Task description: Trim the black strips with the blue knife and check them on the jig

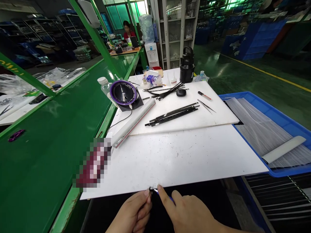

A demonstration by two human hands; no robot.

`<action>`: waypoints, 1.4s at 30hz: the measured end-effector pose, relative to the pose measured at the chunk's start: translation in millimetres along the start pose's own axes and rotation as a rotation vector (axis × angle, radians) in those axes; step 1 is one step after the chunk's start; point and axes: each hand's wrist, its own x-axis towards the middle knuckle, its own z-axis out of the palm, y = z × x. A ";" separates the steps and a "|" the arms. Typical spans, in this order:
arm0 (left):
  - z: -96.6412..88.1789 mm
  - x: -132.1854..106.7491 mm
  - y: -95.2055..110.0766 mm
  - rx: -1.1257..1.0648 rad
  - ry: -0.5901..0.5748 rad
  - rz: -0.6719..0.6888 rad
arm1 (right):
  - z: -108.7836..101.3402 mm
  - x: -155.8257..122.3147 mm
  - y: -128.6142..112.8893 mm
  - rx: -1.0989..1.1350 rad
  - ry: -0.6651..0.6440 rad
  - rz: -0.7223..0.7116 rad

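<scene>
Both my hands meet at the near edge of the white board (pixel 184 158). My left hand (pixel 132 213) is closed in a pinch on a small dark part (pixel 152 190) at its fingertips. My right hand (pixel 187 212) pinches the same spot from the right, with something blue (pixel 156 191) showing by its thumb. What the small part is I cannot make out. Farther up the board lies a bundle of thin black strips (pixel 173 114), with a looser pile of strips (pixel 167 92) behind it.
A long white rail (pixel 134 122) lies diagonally at left beside a round purple-rimmed device (pixel 123 92). Tweezers (pixel 206 106), a pen (pixel 204 95), a black jug (pixel 187 66) and small bottles sit farther back. A blue tray (pixel 267 129) holds clear strips at right. A green conveyor (pixel 48 136) runs left. A person sits far off.
</scene>
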 end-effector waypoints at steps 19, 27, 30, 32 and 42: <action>7.5 -11.2 7.2 -0.131 0.018 -0.055 | -21.1 -1.1 14.5 0.199 -0.049 0.026; 11.4 -9.0 7.8 -0.067 0.017 -0.059 | -24.2 4.9 10.7 0.226 -0.046 0.042; 11.6 -8.3 9.3 -0.049 0.016 -0.057 | -24.1 6.0 9.9 0.224 -0.030 0.041; 10.7 -7.1 10.2 -0.035 0.010 -0.056 | -23.6 6.4 9.4 0.227 -0.018 0.041; 7.0 -4.5 10.8 0.016 -0.001 -0.037 | -16.3 7.7 9.9 0.150 -0.032 0.000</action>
